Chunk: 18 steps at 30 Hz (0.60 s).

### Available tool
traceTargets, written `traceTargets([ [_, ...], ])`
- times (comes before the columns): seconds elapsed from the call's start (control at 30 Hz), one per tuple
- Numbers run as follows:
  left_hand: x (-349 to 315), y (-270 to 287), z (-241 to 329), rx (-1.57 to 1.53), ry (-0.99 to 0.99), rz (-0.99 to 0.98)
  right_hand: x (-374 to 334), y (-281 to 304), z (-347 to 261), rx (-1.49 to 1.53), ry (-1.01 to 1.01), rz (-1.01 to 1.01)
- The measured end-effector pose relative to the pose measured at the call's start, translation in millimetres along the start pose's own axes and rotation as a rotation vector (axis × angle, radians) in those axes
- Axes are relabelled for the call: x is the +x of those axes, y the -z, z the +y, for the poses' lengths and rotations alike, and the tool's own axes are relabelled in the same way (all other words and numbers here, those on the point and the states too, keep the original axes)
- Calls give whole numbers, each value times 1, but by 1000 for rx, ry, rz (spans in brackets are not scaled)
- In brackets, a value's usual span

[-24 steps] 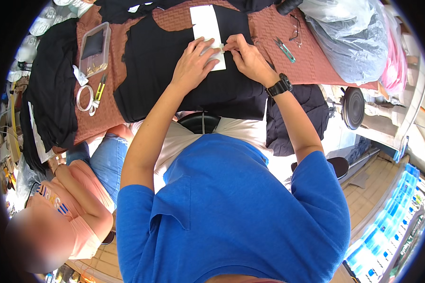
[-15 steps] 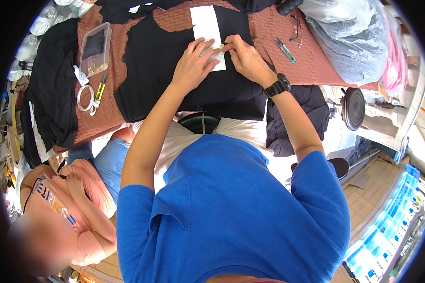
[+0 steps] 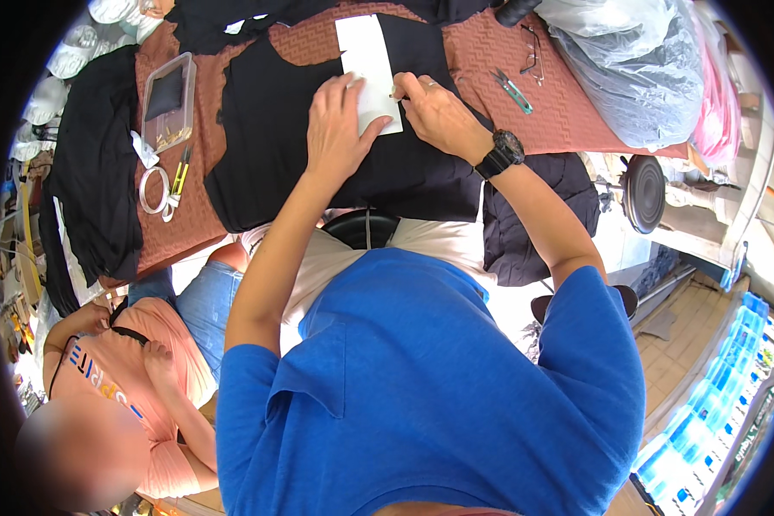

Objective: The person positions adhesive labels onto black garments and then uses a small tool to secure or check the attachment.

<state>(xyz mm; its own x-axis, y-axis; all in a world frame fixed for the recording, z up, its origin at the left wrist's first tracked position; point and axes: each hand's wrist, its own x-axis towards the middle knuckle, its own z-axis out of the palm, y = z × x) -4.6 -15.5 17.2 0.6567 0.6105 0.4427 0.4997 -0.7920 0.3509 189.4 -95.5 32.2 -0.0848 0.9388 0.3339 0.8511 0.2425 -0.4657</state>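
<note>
A white rectangular sheet point(image 3: 365, 53) lies on black fabric point(image 3: 267, 129) spread over a table with a reddish-brown patterned cloth point(image 3: 568, 103). My left hand point(image 3: 337, 129) rests flat on the sheet's lower left part, fingers together, pressing it down. My right hand point(image 3: 430, 112), with a black watch on the wrist, sits at the sheet's right edge with fingertips pinched; a small thing may be in them, too small to tell.
Small snips point(image 3: 512, 89) and spectacles point(image 3: 533, 53) lie right of the hands. A clear plastic box point(image 3: 165, 103), a white ring point(image 3: 153, 189) and a yellow pen point(image 3: 181, 172) lie at the left. A person in a pink top point(image 3: 129, 378) sits at lower left. Plastic bags point(image 3: 628, 69) fill the right.
Both hands stay on the white sheet; the left hand has spread a little flatter over it. The person at lower left has shifted an arm.
</note>
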Motion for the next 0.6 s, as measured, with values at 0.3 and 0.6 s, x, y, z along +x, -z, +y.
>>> traceTargets([
  [0.3, 0, 15, 19, 0, 341, -168, -3, 4, -6, 33, -56, -48],
  [0.6, 10, 22, 5, -489, 646, -11, -1, 3, -9, 24, -20, 42],
])
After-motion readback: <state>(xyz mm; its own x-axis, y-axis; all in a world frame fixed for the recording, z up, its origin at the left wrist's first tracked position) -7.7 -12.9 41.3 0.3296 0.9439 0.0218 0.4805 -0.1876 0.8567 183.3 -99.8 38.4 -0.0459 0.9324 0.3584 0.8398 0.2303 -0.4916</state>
